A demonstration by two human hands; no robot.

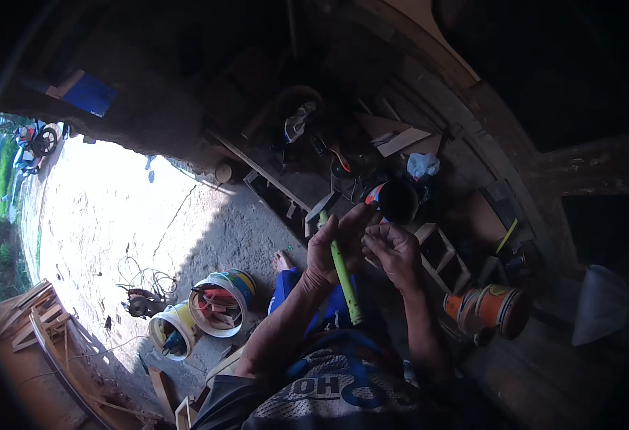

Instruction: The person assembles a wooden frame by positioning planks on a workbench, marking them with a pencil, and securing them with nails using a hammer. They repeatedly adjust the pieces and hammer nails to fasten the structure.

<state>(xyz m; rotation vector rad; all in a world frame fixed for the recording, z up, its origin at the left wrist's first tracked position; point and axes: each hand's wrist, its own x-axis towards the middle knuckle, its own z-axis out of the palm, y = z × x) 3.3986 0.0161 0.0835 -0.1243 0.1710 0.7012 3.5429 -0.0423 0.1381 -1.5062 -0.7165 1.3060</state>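
Note:
A hammer with a bright green handle [341,276] lies across the palm of my left hand [325,251], held by the thumb. Its metal head [321,206] points away from me and the handle's end hangs toward my lap. The fingers of this hand reach right, toward an open can [402,202] with a dark inside. Close beside them, my right hand [397,252] is closed in a pinch. Whatever its fingertips hold, if anything, is too small to make out.
To the left stand a white bucket with wood scraps [217,315], a smaller yellow bucket [172,333] and a power tool with a cable [142,303]. An orange bucket [504,310] is at right. A wooden frame [440,254] and boards [404,141] lie around the can.

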